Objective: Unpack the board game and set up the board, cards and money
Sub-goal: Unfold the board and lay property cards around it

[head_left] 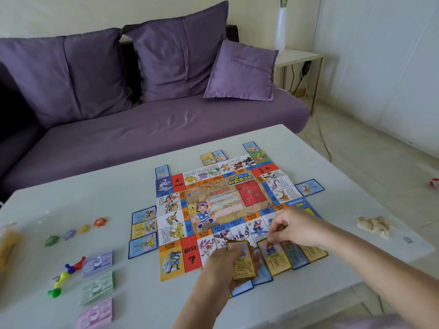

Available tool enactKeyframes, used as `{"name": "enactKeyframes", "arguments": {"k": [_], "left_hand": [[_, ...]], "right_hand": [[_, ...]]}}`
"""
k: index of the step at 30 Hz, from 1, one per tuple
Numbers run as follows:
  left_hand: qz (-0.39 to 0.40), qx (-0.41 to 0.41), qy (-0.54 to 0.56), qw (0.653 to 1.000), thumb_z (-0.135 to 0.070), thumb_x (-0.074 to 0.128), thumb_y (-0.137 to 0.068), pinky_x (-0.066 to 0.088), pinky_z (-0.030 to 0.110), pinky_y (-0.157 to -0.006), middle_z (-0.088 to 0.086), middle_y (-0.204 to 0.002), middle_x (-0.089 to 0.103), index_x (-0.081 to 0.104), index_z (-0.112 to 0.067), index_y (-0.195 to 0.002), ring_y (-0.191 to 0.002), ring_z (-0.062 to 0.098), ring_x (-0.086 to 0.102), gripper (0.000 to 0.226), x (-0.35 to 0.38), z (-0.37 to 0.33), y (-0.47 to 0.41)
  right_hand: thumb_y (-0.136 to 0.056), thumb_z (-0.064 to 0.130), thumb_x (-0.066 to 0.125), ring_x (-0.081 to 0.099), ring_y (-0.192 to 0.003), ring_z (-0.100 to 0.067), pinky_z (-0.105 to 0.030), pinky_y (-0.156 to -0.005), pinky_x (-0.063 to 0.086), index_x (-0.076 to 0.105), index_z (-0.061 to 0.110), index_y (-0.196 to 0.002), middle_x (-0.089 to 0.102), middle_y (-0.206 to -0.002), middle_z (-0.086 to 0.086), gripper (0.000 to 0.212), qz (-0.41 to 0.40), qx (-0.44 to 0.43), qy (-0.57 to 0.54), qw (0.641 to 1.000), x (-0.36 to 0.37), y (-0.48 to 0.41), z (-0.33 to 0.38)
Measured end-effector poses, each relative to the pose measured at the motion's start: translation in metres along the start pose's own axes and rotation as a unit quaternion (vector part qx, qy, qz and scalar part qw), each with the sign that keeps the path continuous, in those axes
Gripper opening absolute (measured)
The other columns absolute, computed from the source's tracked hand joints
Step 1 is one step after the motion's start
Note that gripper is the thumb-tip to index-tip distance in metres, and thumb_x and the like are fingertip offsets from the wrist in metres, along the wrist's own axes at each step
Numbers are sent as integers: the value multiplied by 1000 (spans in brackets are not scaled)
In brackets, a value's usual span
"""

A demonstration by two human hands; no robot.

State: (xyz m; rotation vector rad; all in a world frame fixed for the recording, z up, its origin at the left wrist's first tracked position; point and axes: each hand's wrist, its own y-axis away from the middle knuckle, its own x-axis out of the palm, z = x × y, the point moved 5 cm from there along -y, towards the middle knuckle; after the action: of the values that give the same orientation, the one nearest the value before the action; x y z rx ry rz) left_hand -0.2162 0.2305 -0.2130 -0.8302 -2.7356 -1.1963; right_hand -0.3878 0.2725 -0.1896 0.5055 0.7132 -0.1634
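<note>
The paper game board [221,207] lies unfolded on the white table [90,205]. Property cards lie around its edges: a column of three on the left [143,231], several at the far side [212,157] and one on the right [308,188]. My left hand [225,269] grips a stack of cards [241,262] over the board's near edge. My right hand [294,227] pinches a gold-bordered card [274,256] at its top, beside two cards [306,254] laid along that edge. Three stacks of paper money [97,281] lie at the near left.
Coloured pawns [65,275] and small creature tokens [76,231] sit left of the board. A crumpled wrapper [374,225] lies at the table's right. A purple sofa [133,129] with cushions runs behind the table. A side table with a white vase [280,27] stands far right.
</note>
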Motion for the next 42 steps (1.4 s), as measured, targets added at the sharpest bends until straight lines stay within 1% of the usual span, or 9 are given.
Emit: {"name": "enactKeyframes", "arguments": {"k": [5, 11, 23, 29, 31, 33, 35, 38, 42], "left_hand": [[-7, -3, 7, 1000, -4, 46, -96, 58, 36, -67, 21, -87, 73, 59, 3, -104, -74, 30, 71, 17, -1, 2, 2], [-15, 2, -1, 1000, -2, 45, -96, 55, 41, -77, 21, -86, 73, 62, 4, -96, -79, 32, 70, 18, -1, 4, 5], [-14, 2, -1, 1000, -2, 45, -96, 55, 40, -76, 22, -89, 72, 65, 5, -94, -77, 31, 69, 21, -1, 4, 6], [-6, 3, 4, 1000, -1, 46, -95, 55, 41, -77, 22, -88, 72, 65, 6, -93, -76, 32, 68, 20, -1, 3, 6], [-5, 9, 13, 1000, 0, 46, -95, 55, 40, -75, 23, -88, 72, 64, 6, -93, -76, 32, 68, 19, -1, 1, 6], [-5, 26, 33, 999, 0, 46, -94, 54, 40, -78, 23, -90, 72, 65, 6, -94, -80, 32, 68, 19, -2, -3, 7], [-5, 58, 54, 997, 0, 46, -93, 53, 38, -78, 22, -90, 72, 65, 6, -96, -78, 30, 68, 20, -4, -10, 8], [-46, 111, 63, 991, -9, 54, -93, 50, 32, -63, 15, -78, 70, 61, 2, -94, -67, 24, 65, 13, -17, -19, 6], [-83, 178, 47, 979, -14, 66, -87, 48, 36, -72, 15, -82, 71, 67, -4, -84, -72, 26, 65, 10, -39, -26, 11]], "right_hand": [[-80, 22, 77, 60, -59, -3, -16, -56, 46, 71, 22, -78, 70, -73, 5, 7, 2, 3, 3, 1000, 4, -1, -3], [-81, 17, 76, 60, -56, -6, -18, -57, 51, 71, 13, -84, 73, -80, -5, 7, 12, 12, -8, 1000, 5, -2, -10], [-74, 22, 82, 59, -59, -8, -23, -62, 52, 69, 20, -76, 68, -71, 5, 14, -20, 22, -14, 999, 0, -1, -9], [-75, 25, 81, 63, -75, -6, -20, -70, 51, 70, 23, -78, 69, -81, 8, 12, -44, 9, 22, 999, -4, 0, -7], [-76, 27, 80, 62, -73, -3, -17, -66, 49, 70, 21, -80, 68, -79, 9, 12, -57, -2, 20, 998, -7, 2, -4], [-80, 30, 75, 57, -57, 4, -10, -53, 41, 69, 20, -78, 65, -71, 9, 12, -73, -17, 6, 997, -11, 3, 0], [-85, 33, 69, 53, -50, 4, -10, -52, 39, 68, 20, -78, 64, -69, 7, 14, -94, -39, -16, 995, -16, 4, 6], [-88, 33, 64, 58, -57, -2, -16, -58, 47, 69, 20, -83, 68, -75, -1, 14, -110, -77, -76, 988, -22, 7, 22], [-86, 33, 66, 65, -66, -5, -16, -63, 51, 71, 20, -89, 71, -76, 1, 15, -77, -148, -119, 979, -13, 14, 65]]}}
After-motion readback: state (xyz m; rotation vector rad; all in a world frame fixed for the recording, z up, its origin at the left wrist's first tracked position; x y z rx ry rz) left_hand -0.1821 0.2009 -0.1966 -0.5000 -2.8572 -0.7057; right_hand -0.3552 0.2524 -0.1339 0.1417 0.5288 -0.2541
